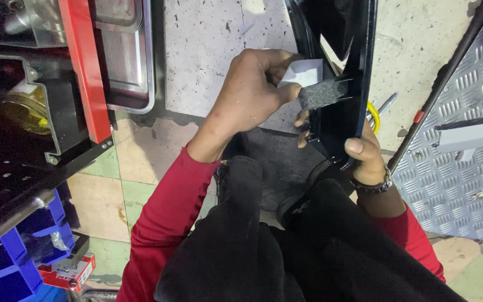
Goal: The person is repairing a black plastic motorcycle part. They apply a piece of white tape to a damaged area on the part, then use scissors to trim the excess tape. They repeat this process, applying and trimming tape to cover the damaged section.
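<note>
**Foam pad, backing paper and a panel held only at its lower edge**

While the black plastic panel (342,61) stood upright in the upper middle of the frame, the right hand (367,154) was closed around its lower edge, thumb on the near face, and nothing else appeared to steady it. The left hand (252,89) was pinched shut on a strip of dark grey foam (322,94) touching the panel's edge, with a white piece of backing paper (303,72) tucked between its fingers. Judging from that, the foam could have gone on crooked if the panel had twisted in the one-handed hold, and the loose paper could have been caught under the pad. A yellow-handled tool (374,111) lay on the floor just behind the panel, where a slip might have struck it.

At the upper left a metal tray (147,67) showed no contents that I could make out. At the lower left blue plastic bins (12,263) sat beside a small red and white box (68,271); what they held could not be told.
</note>
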